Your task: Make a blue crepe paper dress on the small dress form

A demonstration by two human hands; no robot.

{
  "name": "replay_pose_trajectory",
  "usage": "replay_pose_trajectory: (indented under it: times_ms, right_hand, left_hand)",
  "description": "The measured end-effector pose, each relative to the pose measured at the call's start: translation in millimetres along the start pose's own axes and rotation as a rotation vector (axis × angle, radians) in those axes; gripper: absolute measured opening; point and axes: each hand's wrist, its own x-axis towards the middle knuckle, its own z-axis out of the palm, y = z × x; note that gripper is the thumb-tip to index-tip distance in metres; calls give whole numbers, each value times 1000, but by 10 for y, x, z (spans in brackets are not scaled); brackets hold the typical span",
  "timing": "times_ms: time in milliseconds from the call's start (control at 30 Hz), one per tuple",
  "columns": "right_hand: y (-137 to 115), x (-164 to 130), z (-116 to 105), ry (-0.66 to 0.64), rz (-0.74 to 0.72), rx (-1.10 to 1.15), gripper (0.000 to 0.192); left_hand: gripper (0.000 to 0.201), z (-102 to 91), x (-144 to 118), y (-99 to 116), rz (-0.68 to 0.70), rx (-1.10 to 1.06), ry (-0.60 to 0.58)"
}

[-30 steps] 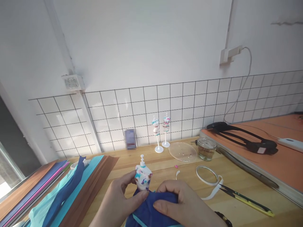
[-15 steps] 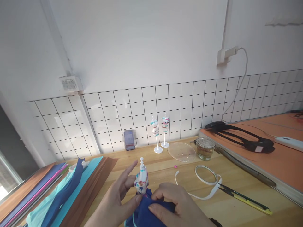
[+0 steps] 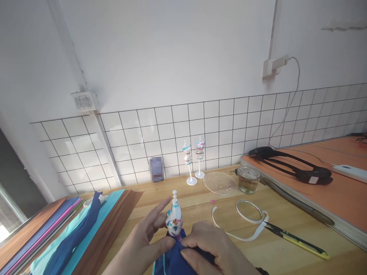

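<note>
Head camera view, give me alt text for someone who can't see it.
Two bare hands, left hand and right hand, hold a small white mannequin bust with colourful print, pressing dark blue fabric around its base over a wooden table. Behind stand two more mini mannequins, a glass jar and white ribbon; coloured paper sheets lie left.

— Any writing I can read from here?
— None. The card (image 3: 156, 168) propped against the tiles is blurred out, and the pale tag on the black strap (image 3: 311, 179) is too small for me to read.
</note>
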Motion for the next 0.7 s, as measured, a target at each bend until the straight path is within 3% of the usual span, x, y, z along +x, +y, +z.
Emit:
replay_pose_trajectory:
  times_ms: [133,500,700]
  right_hand:
    - [-6,0,-34,-62,42,59,20]
    - [-39,41,-61,2,372,148,12]
    - [-67,43,-72,14,403,197,11]
  left_hand:
    - [77,9,4,-11,20,14,33]
    - [79,70,-33,-56,-3,144,93]
    - [77,95,-35,-37,-7,135,94]
